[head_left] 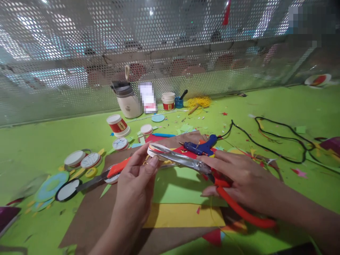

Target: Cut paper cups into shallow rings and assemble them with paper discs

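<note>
Scissors [198, 164] in right hand [244, 177], fingers [219, 162] wrapped on red handles [241, 210]; left hand [135, 177], fingers pinching white lid [151, 152], blades [179, 158] lying across it.

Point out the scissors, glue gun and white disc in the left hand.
Scissors [198, 165]: head view, on the pivot.
Glue gun [204, 148]: head view, on the blue body.
White disc [151, 152]: head view, on the rim.

The green counter [39, 141] is carrying many paper scraps [187, 127]. On its surface, a white jug [129, 105] is standing at the back, a brown sheet [91, 210] is lying nearer, and a black cable [268, 153] is winding on the right.
</note>
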Action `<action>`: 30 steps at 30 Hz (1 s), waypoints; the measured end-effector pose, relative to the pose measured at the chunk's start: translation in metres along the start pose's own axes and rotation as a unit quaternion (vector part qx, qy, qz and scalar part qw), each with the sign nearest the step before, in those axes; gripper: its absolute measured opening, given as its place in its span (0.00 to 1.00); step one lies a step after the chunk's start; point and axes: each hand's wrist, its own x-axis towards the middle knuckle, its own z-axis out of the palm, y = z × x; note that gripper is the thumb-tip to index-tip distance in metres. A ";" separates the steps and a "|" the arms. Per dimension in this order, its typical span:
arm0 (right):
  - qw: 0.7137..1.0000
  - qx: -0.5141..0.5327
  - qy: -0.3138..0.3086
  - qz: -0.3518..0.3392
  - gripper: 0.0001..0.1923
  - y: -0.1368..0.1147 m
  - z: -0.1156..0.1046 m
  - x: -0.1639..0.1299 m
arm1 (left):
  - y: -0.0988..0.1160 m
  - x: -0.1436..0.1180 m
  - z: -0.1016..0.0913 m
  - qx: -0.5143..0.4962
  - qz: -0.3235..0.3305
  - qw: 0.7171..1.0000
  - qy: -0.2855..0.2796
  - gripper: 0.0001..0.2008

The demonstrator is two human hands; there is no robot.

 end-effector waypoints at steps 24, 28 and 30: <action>1.000 0.018 -0.010 0.003 0.30 -0.002 -0.005 -0.001 | 0.001 -0.002 0.000 0.001 0.006 1.000 0.007 0.21; 1.000 0.015 -0.013 0.013 0.28 0.000 -0.005 0.000 | 0.002 -0.002 0.001 0.007 0.019 1.000 0.011 0.20; 1.000 0.013 -0.016 0.017 0.29 0.000 -0.005 0.000 | 0.001 -0.002 0.002 0.010 0.026 0.999 0.018 0.19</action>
